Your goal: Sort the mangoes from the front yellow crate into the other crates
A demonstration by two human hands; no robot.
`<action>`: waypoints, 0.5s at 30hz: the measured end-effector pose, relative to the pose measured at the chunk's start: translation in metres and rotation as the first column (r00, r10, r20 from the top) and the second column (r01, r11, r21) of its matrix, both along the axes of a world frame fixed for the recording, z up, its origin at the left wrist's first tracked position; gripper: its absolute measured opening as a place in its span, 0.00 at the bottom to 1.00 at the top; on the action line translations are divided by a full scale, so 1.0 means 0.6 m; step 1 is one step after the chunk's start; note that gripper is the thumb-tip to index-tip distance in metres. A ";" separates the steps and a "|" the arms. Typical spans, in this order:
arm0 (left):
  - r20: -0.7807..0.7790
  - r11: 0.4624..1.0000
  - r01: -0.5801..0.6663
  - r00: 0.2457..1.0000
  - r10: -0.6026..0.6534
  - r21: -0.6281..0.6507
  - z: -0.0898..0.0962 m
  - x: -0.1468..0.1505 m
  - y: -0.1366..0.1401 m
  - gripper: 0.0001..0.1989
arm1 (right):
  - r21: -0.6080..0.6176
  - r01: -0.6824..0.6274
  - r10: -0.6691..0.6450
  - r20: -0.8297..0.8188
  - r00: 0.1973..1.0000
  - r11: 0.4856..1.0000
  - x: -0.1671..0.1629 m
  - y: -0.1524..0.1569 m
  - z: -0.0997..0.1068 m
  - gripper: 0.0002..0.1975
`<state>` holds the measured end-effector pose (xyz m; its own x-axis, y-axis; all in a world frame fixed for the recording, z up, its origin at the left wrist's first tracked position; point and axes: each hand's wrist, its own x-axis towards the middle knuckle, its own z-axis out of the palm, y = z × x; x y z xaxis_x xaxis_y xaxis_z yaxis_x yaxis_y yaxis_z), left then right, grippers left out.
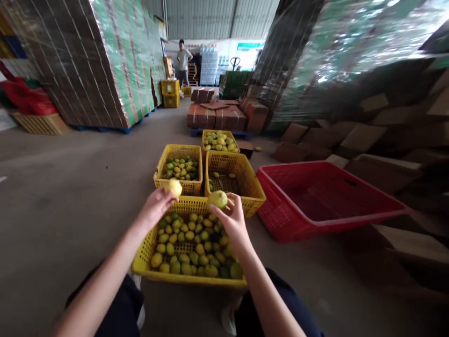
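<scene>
Pale lemon (175,188) clasped by the left hand (157,204) and greener lemon (218,200) by the right hand (234,219), at the near yellow crate's (189,278) eleven and one o'clock, probably need light fingertip pressure against bruising.

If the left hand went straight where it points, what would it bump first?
Probably the left yellow crate in the middle row, though the left hand might pass above; depth is unclear.

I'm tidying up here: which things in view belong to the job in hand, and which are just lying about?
Job: yellow fruit (left hand), greenish fruit (right hand), near yellow crate, probably three yellow crates beyond.

Apparently lying about: red crate, cardboard boxes, wrapped stacks.
</scene>
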<state>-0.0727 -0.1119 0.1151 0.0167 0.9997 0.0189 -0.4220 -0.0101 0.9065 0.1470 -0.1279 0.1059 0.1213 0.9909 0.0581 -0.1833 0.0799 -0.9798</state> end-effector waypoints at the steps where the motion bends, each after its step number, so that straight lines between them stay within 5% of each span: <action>1: -0.066 0.999 -0.049 0.997 0.050 0.017 -0.015 0.005 -0.014 0.29 | 0.060 0.007 -0.011 0.066 0.998 0.998 -0.003 0.000 -0.004 0.27; 7: -0.414 0.978 0.011 0.907 0.078 0.208 -0.053 0.027 -0.041 0.29 | 0.256 -0.053 -0.061 0.417 0.907 0.965 -0.015 -0.005 -0.007 0.25; 15: -0.263 0.959 -0.135 0.943 0.202 0.251 -0.064 0.030 -0.025 0.30 | 0.309 -0.137 -0.078 0.592 0.802 0.941 -0.028 0.005 0.000 0.25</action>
<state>-0.0545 -0.1266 0.0766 -0.1137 0.9578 0.2641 -0.1224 -0.2773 0.9530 0.1302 -0.1251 0.1059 -0.0717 0.9040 0.4214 0.4117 0.4116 -0.8130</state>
